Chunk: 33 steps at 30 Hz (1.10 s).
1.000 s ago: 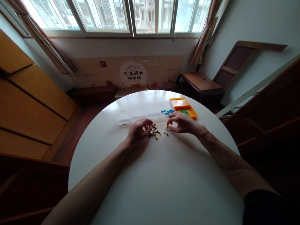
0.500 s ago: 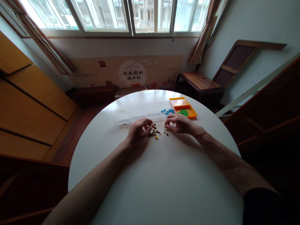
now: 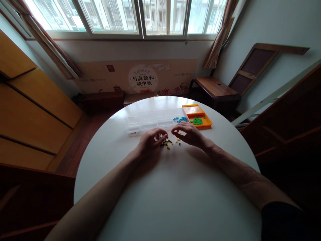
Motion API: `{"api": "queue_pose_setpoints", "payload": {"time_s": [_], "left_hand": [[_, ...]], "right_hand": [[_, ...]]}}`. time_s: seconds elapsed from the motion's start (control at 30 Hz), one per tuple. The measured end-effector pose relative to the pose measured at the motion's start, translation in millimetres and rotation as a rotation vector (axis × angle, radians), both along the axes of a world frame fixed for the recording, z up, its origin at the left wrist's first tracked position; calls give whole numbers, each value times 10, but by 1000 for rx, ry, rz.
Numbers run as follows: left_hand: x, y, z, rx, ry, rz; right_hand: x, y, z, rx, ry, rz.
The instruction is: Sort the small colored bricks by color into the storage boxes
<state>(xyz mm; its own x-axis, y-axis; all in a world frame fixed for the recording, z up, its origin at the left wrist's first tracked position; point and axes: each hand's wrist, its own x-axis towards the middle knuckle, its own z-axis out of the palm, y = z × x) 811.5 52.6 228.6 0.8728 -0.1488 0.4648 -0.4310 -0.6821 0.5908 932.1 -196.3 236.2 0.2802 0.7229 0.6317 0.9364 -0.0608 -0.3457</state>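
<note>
A small pile of dark brown and yellow pieces (image 3: 168,147) lies on the white round table (image 3: 170,190). My left hand (image 3: 150,139) is at the pile's left side, its thumb and fingertips close together; whatever may be between them is too small to make out. Over the pile's right side is my right hand (image 3: 188,134), fingers bent and thumb apart from them, with nothing visible in between. A few loose pale and dark pieces (image 3: 179,144) lie below its thumb.
Behind my hands stretches a clear plastic compartment box (image 3: 146,123), with blue pieces (image 3: 182,119) in its right compartment. Adjoining it on the right, an orange open case (image 3: 207,123) holds green pieces (image 3: 198,121). A wooden stool (image 3: 217,87) stands beyond the table.
My right hand has moved left toward my left hand, and its thumb and fingers have parted. The left hand has shifted slightly right over the pile.
</note>
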Motion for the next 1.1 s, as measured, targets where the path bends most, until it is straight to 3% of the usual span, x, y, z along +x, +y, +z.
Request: {"api": "queue_pose_setpoints", "payload": {"time_s": [0.3,0.6,0.8,1.0,1.1], "left_hand": [[4,-6,9,-98,11,-72],[-9,-43,117,-238,115,-117],[-26,-46,142,-243,127,-125],[-33,30,150,-150,-88,225],[-20,110,140,-91,-123,342]], "right_hand": [[-129,148,-97,88,85,60],[-147,148,-123,80,54,106],[-170,157,-108,58,20,90],[-156,158,-106,27,-18,-72],[-137,151,-114,2,11,-107]]}}
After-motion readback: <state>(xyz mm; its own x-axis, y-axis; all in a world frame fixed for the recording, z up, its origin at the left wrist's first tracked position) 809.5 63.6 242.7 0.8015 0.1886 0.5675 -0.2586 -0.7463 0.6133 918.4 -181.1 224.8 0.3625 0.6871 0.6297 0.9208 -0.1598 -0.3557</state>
